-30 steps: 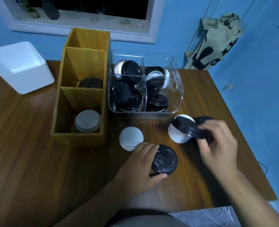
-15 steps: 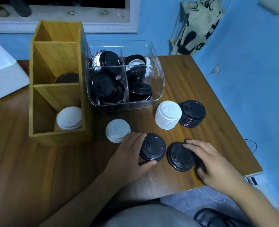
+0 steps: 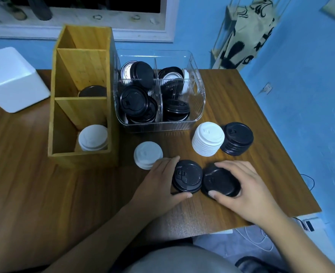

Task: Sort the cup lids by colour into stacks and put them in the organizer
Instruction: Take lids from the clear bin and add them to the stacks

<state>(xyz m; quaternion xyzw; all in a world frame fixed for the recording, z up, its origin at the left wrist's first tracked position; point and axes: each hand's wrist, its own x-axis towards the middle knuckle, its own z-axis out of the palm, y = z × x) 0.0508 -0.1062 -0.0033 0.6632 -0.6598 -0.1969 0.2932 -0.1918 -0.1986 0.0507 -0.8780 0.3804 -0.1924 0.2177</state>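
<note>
**Item:** short black stack (image 3: 187,176). Location: near edge of the table (image 3: 24,174), just right of a short white stack (image 3: 148,154). It is held by the left hand (image 3: 158,184), with the thumb curled to its near rim and the fingers wrapped round its far-left flank. By the look of it, this is a steadying grip.

**Item:** black lid (image 3: 220,181). Location: just right of the short black stack, rims touching or all but (the gap is too dark to read). It is held by the right hand (image 3: 243,191), with the thumb pinching the near rim and the fingers curved over the far rim. Whether it is one lid or a few nested, I cannot tell. It sits dome up and seems a little tilted.

**Governing relation:** the lid lies directly right of its target, level with it or barely higher. It is a round piece, so there is no long axis to align and only centre over centre matters. Judged next move: lift, carry a short way left, seat on the short black stack. The right hand is the nearer and has the lid in hand.

**Destination:** wooden organizer (image 3: 80,160), well left of both hands. Black lids are in its middle compartment and white in the near one.
</note>
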